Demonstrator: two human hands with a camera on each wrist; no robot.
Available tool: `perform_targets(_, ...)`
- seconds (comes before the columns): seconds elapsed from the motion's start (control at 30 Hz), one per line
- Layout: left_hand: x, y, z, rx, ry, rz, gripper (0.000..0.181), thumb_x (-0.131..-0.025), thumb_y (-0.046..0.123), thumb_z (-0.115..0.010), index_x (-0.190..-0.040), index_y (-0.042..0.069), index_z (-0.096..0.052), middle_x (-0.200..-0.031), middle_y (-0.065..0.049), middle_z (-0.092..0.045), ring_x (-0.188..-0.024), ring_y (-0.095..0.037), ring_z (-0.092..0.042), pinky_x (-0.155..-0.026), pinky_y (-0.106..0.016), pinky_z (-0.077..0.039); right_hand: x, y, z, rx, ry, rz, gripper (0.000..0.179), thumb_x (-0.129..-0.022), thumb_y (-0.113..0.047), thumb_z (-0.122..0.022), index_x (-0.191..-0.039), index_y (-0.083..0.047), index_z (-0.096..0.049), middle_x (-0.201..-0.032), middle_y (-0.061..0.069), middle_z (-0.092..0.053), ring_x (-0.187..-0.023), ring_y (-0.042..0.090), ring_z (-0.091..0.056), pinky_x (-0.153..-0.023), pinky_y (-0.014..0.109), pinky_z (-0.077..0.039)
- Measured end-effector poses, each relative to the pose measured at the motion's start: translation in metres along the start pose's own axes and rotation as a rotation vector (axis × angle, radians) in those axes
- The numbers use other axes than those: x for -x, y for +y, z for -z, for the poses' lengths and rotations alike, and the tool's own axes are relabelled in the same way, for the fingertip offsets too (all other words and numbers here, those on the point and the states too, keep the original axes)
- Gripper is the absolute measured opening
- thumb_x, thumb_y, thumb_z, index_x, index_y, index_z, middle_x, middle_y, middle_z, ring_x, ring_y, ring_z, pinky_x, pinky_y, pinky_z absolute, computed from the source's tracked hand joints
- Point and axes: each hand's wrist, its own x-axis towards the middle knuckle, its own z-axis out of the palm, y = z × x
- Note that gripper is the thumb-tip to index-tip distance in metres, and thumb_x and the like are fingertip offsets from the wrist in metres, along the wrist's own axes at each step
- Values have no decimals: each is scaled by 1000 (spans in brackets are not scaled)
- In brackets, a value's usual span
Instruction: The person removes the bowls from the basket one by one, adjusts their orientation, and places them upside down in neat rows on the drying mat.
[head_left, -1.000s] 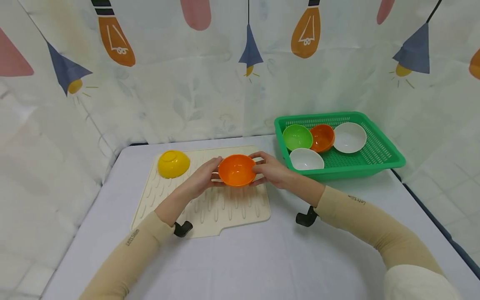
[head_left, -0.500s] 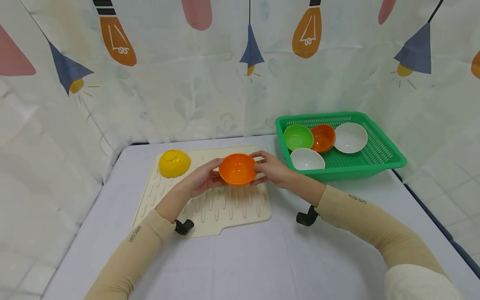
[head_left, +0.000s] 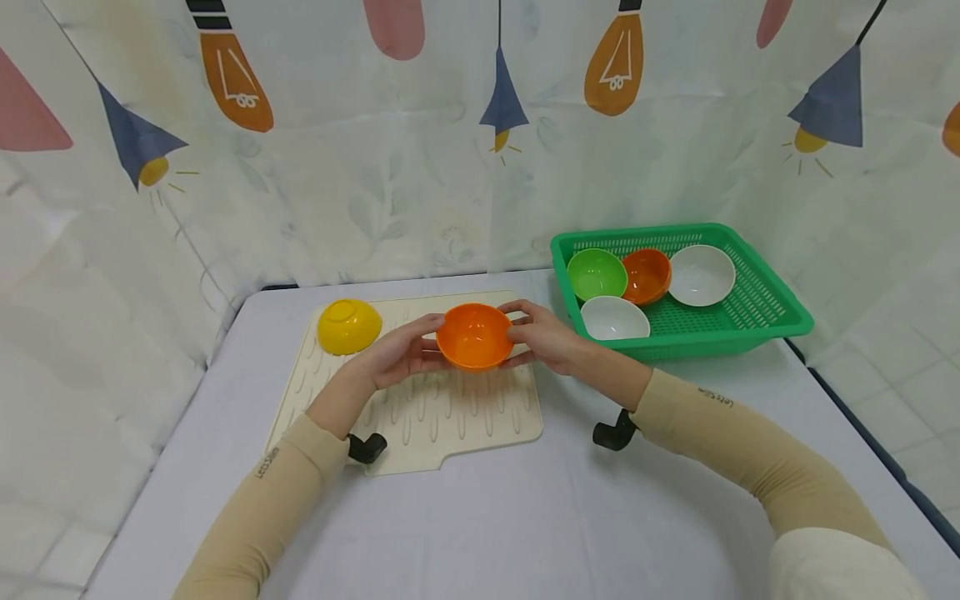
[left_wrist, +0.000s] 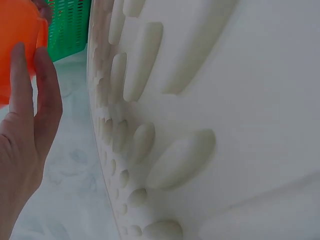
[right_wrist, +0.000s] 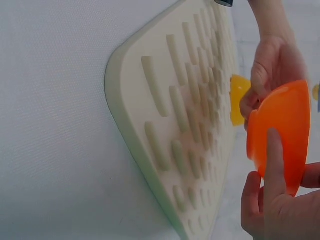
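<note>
An orange bowl (head_left: 474, 337) is held up over the cream ribbed drying mat (head_left: 450, 429), its inside facing the head camera. My left hand (head_left: 401, 354) grips it from the left, and my right hand (head_left: 546, 339) grips the opposite side. In the right wrist view the bowl (right_wrist: 287, 125) hangs apart from the mat, with the left hand's (right_wrist: 280, 62) fingers at its foot. Two fingers of the left hand (left_wrist: 22, 145) reach the bowl's wall in the left wrist view. A yellow bowl (head_left: 348, 327) lies upside down on the mat's far left corner.
A green basket (head_left: 750, 331) at the back right holds a green bowl (head_left: 596, 273), another orange bowl (head_left: 647, 277) and two white bowls (head_left: 702, 275). A patterned curtain (head_left: 420, 183) stands behind the table. Its white cloth (head_left: 510, 525) covers the front.
The orange bowl has risen very slightly in the head view, with both hands still holding it. The left hand's fingers have shifted a little on it. Everything else stays put.
</note>
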Motion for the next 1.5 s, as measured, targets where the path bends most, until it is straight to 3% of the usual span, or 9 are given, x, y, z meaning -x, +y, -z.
perform_targets(0.17, 2, 3, 0, -8, -11, -12, 61, -111, 27, -46, -162, 9, -18, -145, -22, -47, -115, -33, -63, -104, -51, -47, -1, 2, 1, -3, 0, -20, 50, -101, 0, -51, -149, -7, -40, -142, 18, -49, -115, 36, -61, -84, 45, -60)
perform_targets(0.33, 4, 6, 2, -92, -28, -83, 48, -109, 17, -47, -154, 7, -34, -137, -17, -55, -108, -31, -65, -104, -52, -48, -2, 3, 2, -28, -12, -53, 47, -105, -16, -57, -148, -5, -41, -140, 19, -52, -119, 36, -60, -86, 46, -60)
perform_targets(0.5, 8, 8, 4, -200, -7, -182, 47, -102, 8, -58, -146, 8, -45, -136, -17, -55, -111, -32, -63, -99, -47, -53, -3, 2, 4, -68, -49, -71, 55, -105, -37, -59, -144, -2, -42, -139, 21, -51, -123, 37, -58, -85, 48, -60)
perform_targets(0.73, 15, 8, -3, -528, 44, -336, 53, -94, 13, -76, -142, 17, -54, -137, -12, -56, -126, -30, -54, -97, -40, -54, -2, 2, 8, -104, -118, -108, 64, -104, -52, -53, -147, -5, -43, -138, 24, -48, -126, 42, -53, -84, 52, -60)
perform_targets(0.87, 19, 8, -9, -623, 60, -454, 56, -89, 8, -81, -139, 13, -56, -135, -10, -57, -124, -29, -53, -98, -40, -54, 0, 0, 9, -125, -114, -128, 68, -103, -54, -53, -146, -2, -40, -143, 27, -43, -134, 45, -46, -84, 53, -59)
perform_targets(1.03, 19, 4, -15, -819, 84, -619, 56, -82, 0, -85, -132, 13, -62, -133, -3, -55, -122, -24, -53, -101, -48, -52, 0, -2, 11, -144, -108, -133, 71, -104, -52, -53, -147, 1, -36, -152, 30, -35, -137, 46, -43, -84, 53, -59)
perform_targets(1.27, 18, 0, -23, -1232, 67, -908, 51, -76, -1, -87, -121, 12, -67, -128, -12, -51, -121, -32, -50, -99, -49, -52, 0, -3, 14, -136, -136, -135, 72, -103, -51, -54, -148, 3, -37, -145, 25, -43, -135, 45, -46, -85, 52, -59)
perform_targets(1.5, 17, -2, -29, -1440, 16, -1064, 44, -76, -3, -88, -113, 8, -66, -129, -19, -50, -126, -38, -47, -99, -47, -53, -2, -4, 15, -93, -135, -150, 66, -104, -46, -57, -146, 2, -41, -145, 21, -44, -125, 37, -53, -90, 51, -57)
